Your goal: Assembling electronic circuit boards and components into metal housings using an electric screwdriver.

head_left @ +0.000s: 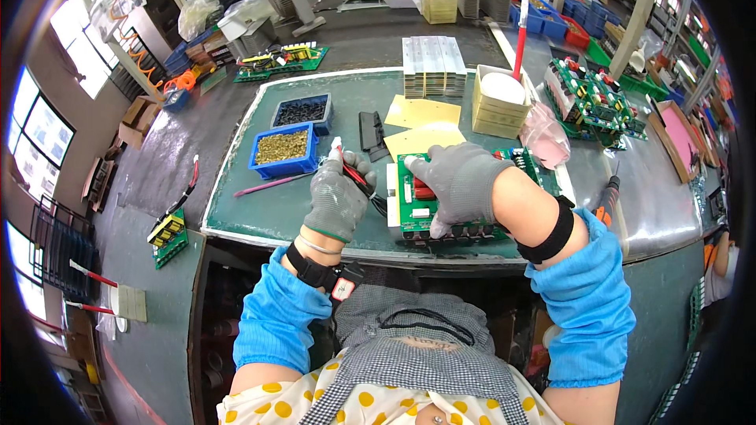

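My left hand [337, 198], in a grey glove, is closed round a bundle of red and black wires [356, 176]. A white end sticks up above its fingers. Just to the right lies a green circuit board [406, 211] with white and red parts on it. Over that board reaches my right hand [465, 181], also gloved, its thumb by the near edge and its fingers toward the far side, spanning and gripping it. The palm hides much of the board's middle.
Beyond my left hand stand a blue bin of brass-coloured pieces [282, 146] and a bin of black pieces [305, 112]. Yellow sheets [425, 112], stacked metal heat sinks [434, 67] and a cream box [498, 114] lie farther back. An electric screwdriver [608, 201] rests at right.
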A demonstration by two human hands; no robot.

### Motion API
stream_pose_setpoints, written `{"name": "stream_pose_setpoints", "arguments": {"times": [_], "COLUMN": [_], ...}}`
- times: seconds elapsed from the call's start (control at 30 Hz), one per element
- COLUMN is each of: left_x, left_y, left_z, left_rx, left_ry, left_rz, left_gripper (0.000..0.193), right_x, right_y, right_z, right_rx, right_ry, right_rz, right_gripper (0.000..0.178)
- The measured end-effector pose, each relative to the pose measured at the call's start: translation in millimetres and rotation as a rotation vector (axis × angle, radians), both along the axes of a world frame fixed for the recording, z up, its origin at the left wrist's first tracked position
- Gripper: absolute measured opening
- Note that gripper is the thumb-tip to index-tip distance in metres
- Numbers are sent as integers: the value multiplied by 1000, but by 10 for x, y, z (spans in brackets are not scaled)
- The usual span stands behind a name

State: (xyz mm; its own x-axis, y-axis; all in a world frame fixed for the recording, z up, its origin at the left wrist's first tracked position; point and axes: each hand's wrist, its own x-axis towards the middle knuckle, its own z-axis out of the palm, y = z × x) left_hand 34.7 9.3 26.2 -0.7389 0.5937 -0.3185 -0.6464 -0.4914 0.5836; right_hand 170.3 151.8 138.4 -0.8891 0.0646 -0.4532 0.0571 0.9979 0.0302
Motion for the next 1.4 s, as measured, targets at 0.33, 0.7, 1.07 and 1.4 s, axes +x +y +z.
{"name": "stream_pose_setpoints", "arguments": {"times": [0.33, 0.7, 1.07, 1.4], "left_x": [229, 417, 451, 418], "left_y": [-85, -157, -175, -111], "left_z": [-3, -480, -94, 57], "left_rx": [-219, -347, -438, -542], "left_ry": [562, 749, 1103, 1488], "left_rz": [-248, 11, 60, -100], "left_gripper": [31, 36, 26, 28], "right_x": [44, 38, 60, 108], "right_y": [17, -50, -37, -40], "right_z": [-27, 8, -12, -46], "right_rx": [-54, -17, -20, -45], "right_ry": [141, 51, 50, 181], "right_rz": [34, 24, 14, 28], "right_gripper": [94, 106, 105, 84]}}
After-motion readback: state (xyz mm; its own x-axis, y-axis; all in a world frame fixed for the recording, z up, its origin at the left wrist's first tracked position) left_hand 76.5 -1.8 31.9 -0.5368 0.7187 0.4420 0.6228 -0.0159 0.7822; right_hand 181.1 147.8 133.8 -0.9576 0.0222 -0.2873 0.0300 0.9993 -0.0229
